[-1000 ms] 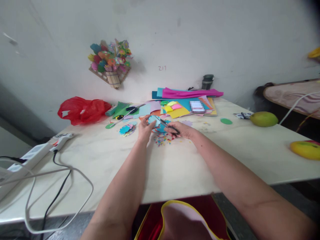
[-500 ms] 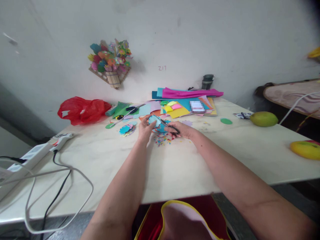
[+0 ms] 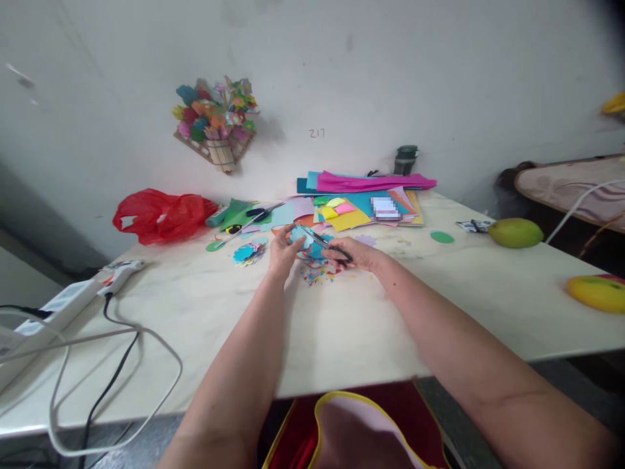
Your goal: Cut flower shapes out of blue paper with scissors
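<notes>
Pinched in my left hand (image 3: 284, 248) is a light blue paper piece (image 3: 305, 240) with a scalloped edge. My right hand (image 3: 352, 253) is wrapped round the dark handles of a pair of scissors (image 3: 319, 240), whose blades reach left to the paper's edge. Under both hands lie blue and orange paper pieces, partly hidden. Small coloured paper scraps (image 3: 316, 277) are scattered on the table just in front. Left of my left hand sits a little stack of scalloped paper shapes (image 3: 248, 253), blue on top.
Coloured paper sheets (image 3: 349, 220) and rolled magenta paper (image 3: 375, 182) lie along the wall. Other scissors (image 3: 258, 213) rest back left beside a red plastic bag (image 3: 163, 215). A power strip (image 3: 63, 303) with loose cables is at left; mangoes (image 3: 515, 232) lie right.
The scissors' blades have shifted slightly at the paper's edge. Both hands stay in nearly the same place, and the other things have not moved.
</notes>
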`<move>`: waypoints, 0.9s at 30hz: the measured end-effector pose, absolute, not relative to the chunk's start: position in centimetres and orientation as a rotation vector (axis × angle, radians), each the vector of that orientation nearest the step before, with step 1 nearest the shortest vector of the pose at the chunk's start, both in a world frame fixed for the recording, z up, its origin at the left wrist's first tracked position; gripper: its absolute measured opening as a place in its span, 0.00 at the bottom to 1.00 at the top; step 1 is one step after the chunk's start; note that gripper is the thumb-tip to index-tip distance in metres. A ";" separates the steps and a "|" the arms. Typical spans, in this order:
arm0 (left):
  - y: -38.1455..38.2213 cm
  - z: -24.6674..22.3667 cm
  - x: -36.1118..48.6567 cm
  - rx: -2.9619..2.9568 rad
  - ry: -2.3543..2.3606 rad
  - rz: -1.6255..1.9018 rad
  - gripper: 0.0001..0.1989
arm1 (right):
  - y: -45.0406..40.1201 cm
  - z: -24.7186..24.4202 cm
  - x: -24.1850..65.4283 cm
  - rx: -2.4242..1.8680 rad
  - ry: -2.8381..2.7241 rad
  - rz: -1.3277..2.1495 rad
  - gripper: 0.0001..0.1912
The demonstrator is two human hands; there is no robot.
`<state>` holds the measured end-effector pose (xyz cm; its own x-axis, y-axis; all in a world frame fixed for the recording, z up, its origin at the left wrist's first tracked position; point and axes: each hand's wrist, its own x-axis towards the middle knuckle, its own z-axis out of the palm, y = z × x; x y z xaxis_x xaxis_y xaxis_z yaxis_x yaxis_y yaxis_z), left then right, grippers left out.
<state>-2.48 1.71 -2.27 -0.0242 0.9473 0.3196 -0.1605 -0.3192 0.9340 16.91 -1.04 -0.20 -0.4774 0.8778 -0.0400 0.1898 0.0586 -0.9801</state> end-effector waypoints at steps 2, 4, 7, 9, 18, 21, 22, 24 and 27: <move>1.7 -2.2 -2.5 1.327 0.913 1.512 0.36 | -1.0 -0.2 16.9 -1.061 -1.741 1.462 0.16; 1.6 -2.2 -2.6 1.329 0.908 1.508 0.36 | -1.1 -0.2 16.9 -1.052 -1.744 1.465 0.16; 1.5 -2.1 -2.5 1.312 0.891 1.502 0.38 | -1.1 -0.2 16.9 -1.063 -1.739 1.467 0.15; 1.4 -2.0 -2.5 1.298 0.886 1.504 0.39 | -1.0 -0.3 16.9 -1.072 -1.736 1.475 0.15; 1.1 -1.8 -2.4 1.274 0.878 1.510 0.39 | -1.2 -0.2 16.8 -1.043 -1.746 1.478 0.16; 1.2 -1.9 -2.3 1.277 0.881 1.516 0.37 | -1.4 -0.1 16.7 -1.049 -1.728 1.485 0.16; 1.2 -1.9 -2.2 1.275 0.881 1.516 0.37 | -1.4 -0.1 16.7 -1.051 -1.723 1.486 0.16; 1.2 -1.9 -2.2 1.268 0.882 1.515 0.38 | -1.3 -0.1 16.7 -1.051 -1.719 1.488 0.15; 1.2 -1.9 -2.2 1.258 0.877 1.516 0.38 | -1.1 -0.3 16.7 -1.047 -1.710 1.491 0.15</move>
